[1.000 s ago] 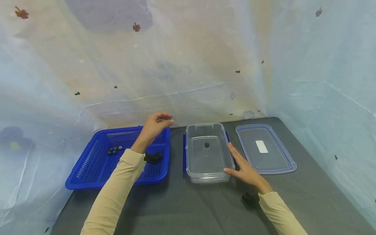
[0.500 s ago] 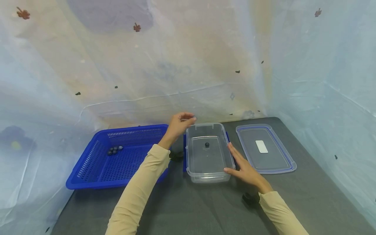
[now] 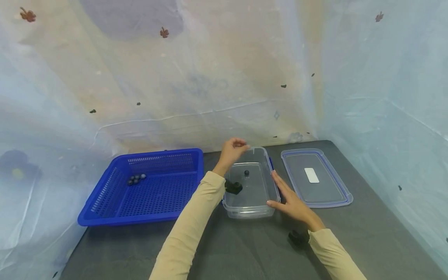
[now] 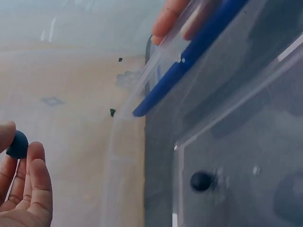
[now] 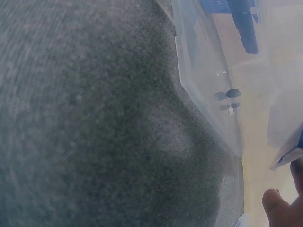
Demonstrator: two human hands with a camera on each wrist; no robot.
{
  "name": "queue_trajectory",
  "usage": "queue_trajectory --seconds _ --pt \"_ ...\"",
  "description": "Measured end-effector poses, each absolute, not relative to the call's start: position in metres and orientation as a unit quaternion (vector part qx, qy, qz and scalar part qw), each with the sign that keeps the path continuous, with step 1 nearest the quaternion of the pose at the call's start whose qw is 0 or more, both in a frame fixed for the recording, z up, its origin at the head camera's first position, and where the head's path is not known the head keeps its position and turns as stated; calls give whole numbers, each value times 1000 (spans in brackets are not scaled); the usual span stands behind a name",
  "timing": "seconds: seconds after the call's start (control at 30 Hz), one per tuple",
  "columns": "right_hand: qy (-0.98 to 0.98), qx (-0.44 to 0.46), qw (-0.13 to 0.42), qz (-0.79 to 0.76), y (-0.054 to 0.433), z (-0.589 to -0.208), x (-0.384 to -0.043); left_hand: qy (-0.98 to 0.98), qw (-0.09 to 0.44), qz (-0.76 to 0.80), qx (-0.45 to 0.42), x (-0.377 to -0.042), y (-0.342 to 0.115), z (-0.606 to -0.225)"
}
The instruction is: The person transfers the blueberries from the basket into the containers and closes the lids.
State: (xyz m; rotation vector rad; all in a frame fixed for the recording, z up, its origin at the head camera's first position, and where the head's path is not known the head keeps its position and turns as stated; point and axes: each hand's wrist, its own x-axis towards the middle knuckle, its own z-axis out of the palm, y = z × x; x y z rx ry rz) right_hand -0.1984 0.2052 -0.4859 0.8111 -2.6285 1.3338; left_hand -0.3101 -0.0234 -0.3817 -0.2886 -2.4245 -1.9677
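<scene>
My left hand (image 3: 231, 154) is over the far left part of a clear plastic food container (image 3: 250, 200). In the left wrist view its thumb and fingers pinch a dark blueberry (image 4: 18, 144); the head view barely shows that berry. Another blueberry (image 3: 246, 172) lies on the container's floor. My right hand (image 3: 292, 202) rests against the container's right side, thumb and fingers spread along the rim. Blue clip flaps (image 4: 165, 80) hang from the container's sides.
A blue perforated basket (image 3: 157, 200) stands at left with several blueberries (image 3: 136, 179) grouped in it. Right of the container lies its clear lid (image 3: 323, 190) with a white label. A patterned plastic sheet (image 3: 224, 70) hangs behind the dark grey table (image 3: 238, 249).
My left hand has moved right, from above the basket's far right corner to over the container, carrying the pinched blueberry. The right hand has stayed at the container's side.
</scene>
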Motion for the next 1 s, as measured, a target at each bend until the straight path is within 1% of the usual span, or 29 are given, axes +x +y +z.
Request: queue_trajectory --seconds 0.23,0.5,0.73,0.77,0.97,1.0 --pt "-856 268 39 440 205 -487 -198 -742 1 -669 -37 -312 -6 -406" --pt "-855 271 48 440 206 -487 -199 -769 -7 -639 -5 -312 6 -428" --pt "-854 269 45 443 207 -488 -198 -813 -16 -582 -4 -310 11 -442" --pt "-853 269 43 445 205 -483 -195 -818 -17 -575 -4 -311 11 -444" --pt "-853 269 42 445 205 -484 -197 -839 -55 -541 -22 -314 13 -457" --pt "-854 270 43 443 207 -489 -200 -842 -59 -536 -28 -314 13 -458"
